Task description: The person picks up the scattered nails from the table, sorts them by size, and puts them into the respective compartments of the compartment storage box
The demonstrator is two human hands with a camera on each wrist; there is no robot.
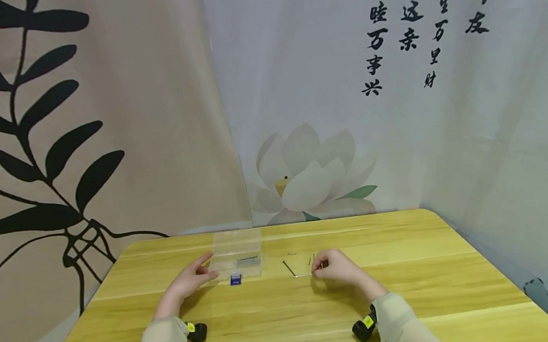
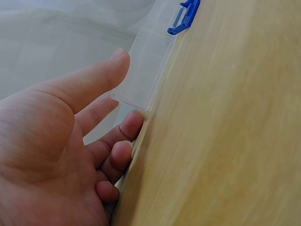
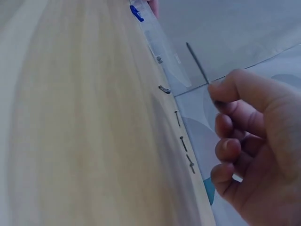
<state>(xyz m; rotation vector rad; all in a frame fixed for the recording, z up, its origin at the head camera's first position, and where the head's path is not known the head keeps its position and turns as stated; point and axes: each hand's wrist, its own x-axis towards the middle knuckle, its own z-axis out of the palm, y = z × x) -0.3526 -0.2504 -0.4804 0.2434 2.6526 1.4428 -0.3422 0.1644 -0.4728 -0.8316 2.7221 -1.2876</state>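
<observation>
A clear plastic box with a blue latch stands on the table, its transparent lid raised at the back. Dark slim pieces show inside, too small to identify. My left hand rests at the box's left side, thumb by the front corner; in the left wrist view the hand has loosely bent fingers around that corner. My right hand pinches a thin pointed nail between thumb and index finger, its point toward the box. Its head end is hidden by the fingers.
Between box and right hand lies another nail. A small metal piece lies farther back. Several small nails or screws lie beside the right hand. The wooden table ends at a printed cloth backdrop.
</observation>
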